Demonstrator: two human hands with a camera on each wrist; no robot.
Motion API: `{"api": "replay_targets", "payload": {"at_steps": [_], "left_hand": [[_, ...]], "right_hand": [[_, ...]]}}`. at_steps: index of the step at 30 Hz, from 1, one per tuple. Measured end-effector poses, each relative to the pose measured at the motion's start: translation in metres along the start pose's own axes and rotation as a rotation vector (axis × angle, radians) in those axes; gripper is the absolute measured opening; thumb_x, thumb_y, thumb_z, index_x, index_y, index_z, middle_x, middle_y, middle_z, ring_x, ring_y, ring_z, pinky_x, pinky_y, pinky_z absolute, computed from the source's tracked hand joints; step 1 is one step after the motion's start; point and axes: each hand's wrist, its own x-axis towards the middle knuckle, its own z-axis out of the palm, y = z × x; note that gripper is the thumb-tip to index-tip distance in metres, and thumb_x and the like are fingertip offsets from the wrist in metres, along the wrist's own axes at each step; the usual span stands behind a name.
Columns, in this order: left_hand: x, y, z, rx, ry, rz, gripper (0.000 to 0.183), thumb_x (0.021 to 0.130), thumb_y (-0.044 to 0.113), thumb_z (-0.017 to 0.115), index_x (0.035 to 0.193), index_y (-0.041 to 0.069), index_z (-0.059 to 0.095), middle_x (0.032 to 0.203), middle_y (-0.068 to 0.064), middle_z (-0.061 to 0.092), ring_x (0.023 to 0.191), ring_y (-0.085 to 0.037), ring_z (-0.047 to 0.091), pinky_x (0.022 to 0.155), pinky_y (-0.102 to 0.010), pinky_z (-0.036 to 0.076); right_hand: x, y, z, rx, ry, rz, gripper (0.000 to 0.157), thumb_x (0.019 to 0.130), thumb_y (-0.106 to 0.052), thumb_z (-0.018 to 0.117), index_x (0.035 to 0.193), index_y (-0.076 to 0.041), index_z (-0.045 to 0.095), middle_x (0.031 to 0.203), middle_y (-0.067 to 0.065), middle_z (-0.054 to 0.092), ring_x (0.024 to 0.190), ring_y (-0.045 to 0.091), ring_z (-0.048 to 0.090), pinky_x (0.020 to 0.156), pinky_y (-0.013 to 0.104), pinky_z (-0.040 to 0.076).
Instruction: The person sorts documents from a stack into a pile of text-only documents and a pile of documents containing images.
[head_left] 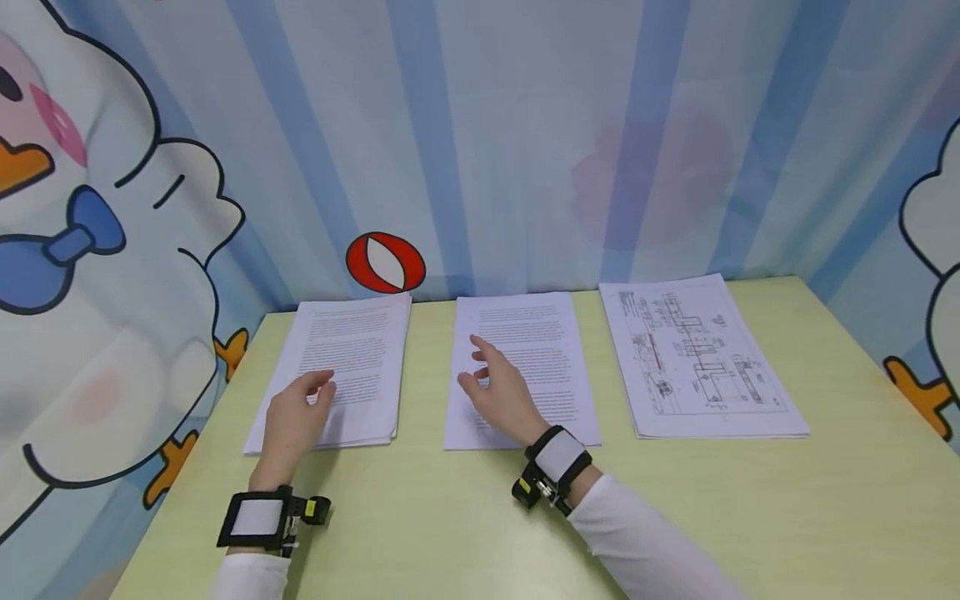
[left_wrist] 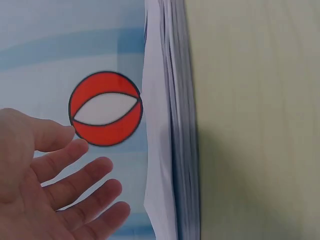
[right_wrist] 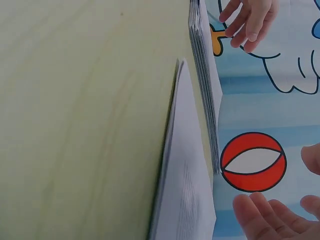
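A thick stack of printed text sheets (head_left: 356, 346) lies on the left of the table. Over its lower left part is my left hand (head_left: 294, 421), thumb and fingers loosely bent, holding nothing. The left wrist view shows that hand (left_wrist: 65, 185) above the stack's layered edge (left_wrist: 185, 125). A thinner stack of text sheets (head_left: 540, 333) lies in the middle. My right hand (head_left: 506, 396) hovers over it, fingers relaxed and spread from the thumb, with nothing held. In the right wrist view, a gap shows between the right fingers (right_wrist: 270, 220) and this thinner stack (right_wrist: 182, 175).
On the right of the pale yellow table (head_left: 450, 525) lies a stack of sheets topped by a technical drawing (head_left: 697, 367). A striped blue curtain (head_left: 525, 150) with cartoon birds and a red ball hangs right behind the table.
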Motion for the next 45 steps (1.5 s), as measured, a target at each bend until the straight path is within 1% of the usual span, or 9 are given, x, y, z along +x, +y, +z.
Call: {"api": "replay_targets", "payload": {"at_steps": [7, 13, 17, 20, 27, 34, 40, 43, 45], "left_hand": [[-0.003, -0.021, -0.009, 0.076, -0.05, -0.069, 0.037, 0.092, 0.022, 0.046, 0.121, 0.0, 0.053, 0.122, -0.029, 0.051, 0.112, -0.044, 0.045, 0.087, -0.057, 0.038], [0.003, -0.031, -0.007, 0.094, -0.138, -0.157, 0.045, 0.092, 0.023, 0.047, 0.127, -0.006, 0.044, 0.135, -0.035, 0.032, 0.122, -0.05, 0.03, 0.097, -0.062, 0.029], [0.007, -0.035, -0.006, 0.105, -0.193, -0.219, 0.052, 0.092, 0.025, 0.046, 0.131, -0.009, 0.038, 0.14, -0.037, 0.021, 0.126, -0.052, 0.02, 0.1, -0.063, 0.022], [0.008, -0.04, -0.007, 0.108, -0.218, -0.232, 0.056, 0.09, 0.025, 0.047, 0.132, -0.011, 0.035, 0.14, -0.039, 0.019, 0.127, -0.052, 0.017, 0.102, -0.063, 0.019], [0.004, -0.053, -0.016, 0.074, -0.282, -0.292, 0.073, 0.086, 0.029, 0.056, 0.136, -0.012, 0.022, 0.138, -0.042, 0.015, 0.125, -0.057, 0.015, 0.097, -0.068, 0.021], [0.004, -0.052, -0.016, 0.074, -0.36, -0.28, 0.075, 0.088, 0.036, 0.053, 0.137, -0.01, 0.02, 0.14, -0.04, 0.013, 0.124, -0.057, 0.017, 0.097, -0.068, 0.022], [0.006, -0.048, -0.008, 0.051, -0.364, -0.293, 0.075, 0.087, 0.036, 0.055, 0.139, -0.007, 0.022, 0.142, -0.036, 0.014, 0.126, -0.053, 0.017, 0.1, -0.065, 0.022], [0.008, -0.045, -0.005, 0.027, -0.358, -0.283, 0.076, 0.086, 0.035, 0.057, 0.14, -0.005, 0.022, 0.142, -0.035, 0.015, 0.127, -0.051, 0.018, 0.101, -0.064, 0.022], [0.009, -0.043, -0.004, 0.009, -0.349, -0.28, 0.076, 0.085, 0.034, 0.058, 0.14, -0.004, 0.021, 0.142, -0.035, 0.016, 0.127, -0.05, 0.019, 0.101, -0.063, 0.022]], "right_hand": [[0.001, -0.013, 0.024, 0.075, -0.126, 0.037, 0.059, 0.091, -0.027, 0.053, 0.141, -0.01, 0.029, 0.13, 0.017, 0.048, 0.101, 0.02, 0.054, 0.08, 0.035, 0.047], [0.001, -0.019, 0.043, 0.148, -0.253, 0.155, 0.058, 0.091, -0.026, 0.052, 0.142, -0.011, 0.028, 0.135, 0.017, 0.043, 0.112, 0.024, 0.05, 0.089, 0.038, 0.044], [0.002, -0.019, 0.055, 0.216, -0.243, 0.172, 0.056, 0.092, -0.025, 0.052, 0.141, -0.007, 0.031, 0.136, 0.018, 0.043, 0.116, 0.026, 0.048, 0.093, 0.039, 0.042], [0.002, -0.018, 0.066, 0.267, -0.226, 0.173, 0.054, 0.092, -0.024, 0.051, 0.139, -0.005, 0.033, 0.136, 0.02, 0.043, 0.118, 0.027, 0.047, 0.096, 0.039, 0.041], [0.0, -0.02, 0.085, 0.333, -0.236, 0.22, 0.053, 0.092, -0.024, 0.052, 0.138, -0.006, 0.035, 0.136, 0.018, 0.044, 0.118, 0.025, 0.047, 0.097, 0.035, 0.04], [0.002, -0.025, 0.092, 0.462, -0.244, 0.286, 0.052, 0.091, -0.02, 0.05, 0.138, -0.004, 0.034, 0.135, 0.021, 0.044, 0.119, 0.025, 0.046, 0.096, 0.036, 0.042], [0.009, -0.023, 0.096, 0.642, -0.247, 0.366, 0.057, 0.093, -0.016, 0.047, 0.142, 0.0, 0.022, 0.137, 0.022, 0.04, 0.116, 0.021, 0.047, 0.093, 0.035, 0.045], [0.011, -0.021, 0.097, 0.683, -0.235, 0.384, 0.059, 0.093, -0.014, 0.046, 0.143, -0.001, 0.017, 0.139, 0.019, 0.04, 0.115, 0.02, 0.047, 0.096, 0.037, 0.042], [0.013, -0.021, 0.097, 0.67, -0.223, 0.366, 0.057, 0.093, -0.013, 0.045, 0.142, -0.001, 0.02, 0.135, 0.018, 0.045, 0.113, 0.02, 0.049, 0.096, 0.037, 0.041]]}}
